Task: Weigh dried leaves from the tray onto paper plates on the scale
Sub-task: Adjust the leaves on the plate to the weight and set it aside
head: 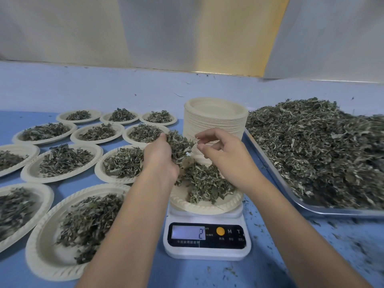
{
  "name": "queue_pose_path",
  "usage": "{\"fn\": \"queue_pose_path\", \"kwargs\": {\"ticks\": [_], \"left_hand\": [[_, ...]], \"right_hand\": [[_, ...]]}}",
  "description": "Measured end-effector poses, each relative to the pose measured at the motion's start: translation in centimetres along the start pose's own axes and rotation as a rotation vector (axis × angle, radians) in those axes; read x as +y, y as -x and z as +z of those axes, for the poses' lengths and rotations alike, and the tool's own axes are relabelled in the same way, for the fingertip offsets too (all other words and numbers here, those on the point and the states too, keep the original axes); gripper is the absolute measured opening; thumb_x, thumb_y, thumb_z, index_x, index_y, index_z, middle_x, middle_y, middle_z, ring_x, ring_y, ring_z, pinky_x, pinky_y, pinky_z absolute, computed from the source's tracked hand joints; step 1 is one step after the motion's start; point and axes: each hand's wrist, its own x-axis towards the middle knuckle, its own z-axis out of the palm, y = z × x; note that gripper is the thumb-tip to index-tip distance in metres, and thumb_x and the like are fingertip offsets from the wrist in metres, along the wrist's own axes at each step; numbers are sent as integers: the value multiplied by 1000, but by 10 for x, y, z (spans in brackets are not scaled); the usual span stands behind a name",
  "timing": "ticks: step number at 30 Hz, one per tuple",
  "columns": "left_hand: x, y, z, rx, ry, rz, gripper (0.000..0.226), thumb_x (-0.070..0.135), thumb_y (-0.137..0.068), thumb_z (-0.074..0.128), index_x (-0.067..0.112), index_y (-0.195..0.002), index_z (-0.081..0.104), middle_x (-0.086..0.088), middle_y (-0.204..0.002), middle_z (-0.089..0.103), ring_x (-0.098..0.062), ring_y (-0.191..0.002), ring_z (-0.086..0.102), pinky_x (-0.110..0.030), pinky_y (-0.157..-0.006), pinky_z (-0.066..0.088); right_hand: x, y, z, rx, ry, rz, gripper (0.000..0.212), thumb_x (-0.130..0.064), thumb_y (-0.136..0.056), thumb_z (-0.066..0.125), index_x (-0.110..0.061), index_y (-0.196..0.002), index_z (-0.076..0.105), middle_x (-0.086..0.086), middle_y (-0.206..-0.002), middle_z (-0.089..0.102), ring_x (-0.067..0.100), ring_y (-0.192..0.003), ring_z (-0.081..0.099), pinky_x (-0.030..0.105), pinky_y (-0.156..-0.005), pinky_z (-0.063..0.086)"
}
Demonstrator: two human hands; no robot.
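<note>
My left grip point(160, 156) clutches a leaf clump point(179, 145) above the plate point(187, 203) on the scale point(206, 249). My right grip point(224, 154) pinches a leaf sliver point(196, 140).

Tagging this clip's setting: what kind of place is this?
Probably a small herb or tea packing bench: digital scale, metal tray heaped with dried leaves, rows of filled paper plates.

Before you, the scale point(206, 246) bears a plate point(199, 208); stack point(216, 125) behind, filled plates point(31, 171) left, tray point(332, 212) at the table's point(187, 273) right edge.
</note>
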Motion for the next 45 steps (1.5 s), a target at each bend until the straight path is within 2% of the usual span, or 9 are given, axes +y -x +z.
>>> {"fn": "queue_pose_path", "kwargs": {"ticks": [7,18,26,30,33,37,40,43,45], "left_hand": [[-4,8,4,4,-127,62,25,26,-100,43,11,-85,55,-7,-90,66,-24,-82,65,-39,-80,55],[-12,23,14,-40,-210,172,32,20,-101,38,13,-130,50,-8,-121,57,-23,-112,55,-41,-101,44],[-14,21,13,-29,-128,141,14,19,-102,38,22,-108,50,0,-88,55,-18,-88,57,-37,-93,49],[-11,17,10,3,-111,84,26,19,-101,40,15,-80,55,-4,-74,58,-12,-64,62,-32,-69,55],[-5,13,10,-130,53,-59,32,21,-103,34,6,-110,61,-11,-95,67,-24,-76,69,-34,-65,59],[-2,14,15,-208,155,-129,37,18,-104,23,7,-116,57,-12,-86,67,-18,-46,62,-18,-36,45],[-6,19,29,-242,207,-122,37,11,-102,25,6,-87,58,-9,-57,63,-15,-38,57,-18,-37,45],[-18,23,51,-302,264,-175,28,10,-100,30,7,-105,58,-13,-87,63,-23,-65,60,-31,-59,52],[-30,25,68,-292,268,-171,21,7,-97,37,7,-101,58,-11,-82,63,-23,-62,61,-28,-50,54]], "right_hand": [[-12,6,9,-68,-61,-3,22,-35,-87,65,-29,-109,64,-9,-104,64,8,-85,63,28,-81,54],[-16,7,17,-28,55,-40,25,-14,-80,72,-34,-92,65,-6,-102,61,1,-78,55,5,-71,41],[-17,8,18,-42,53,-39,24,-14,-81,71,-31,-98,68,-9,-102,61,-6,-74,52,5,-71,40],[-19,8,15,-75,-42,-9,25,-16,-85,69,-29,-106,69,-13,-102,65,2,-79,58,15,-79,48],[-25,6,10,-100,-273,44,18,-14,-92,61,-24,-105,68,-3,-95,67,5,-72,61,30,-77,55],[-28,2,4,52,-414,118,19,-14,-96,51,-21,-99,68,3,-98,68,6,-65,59,26,-62,54],[-23,-1,3,269,-472,226,19,-18,-94,51,-20,-92,69,-5,-94,68,9,-80,59,23,-70,50],[-23,-5,4,314,-682,381,20,-24,-94,50,-21,-82,66,-10,-78,69,11,-84,62,26,-76,49],[-23,-10,-2,327,-863,494,25,-29,-93,48,-18,-78,65,-4,-79,69,18,-85,64,31,-78,50]]}}
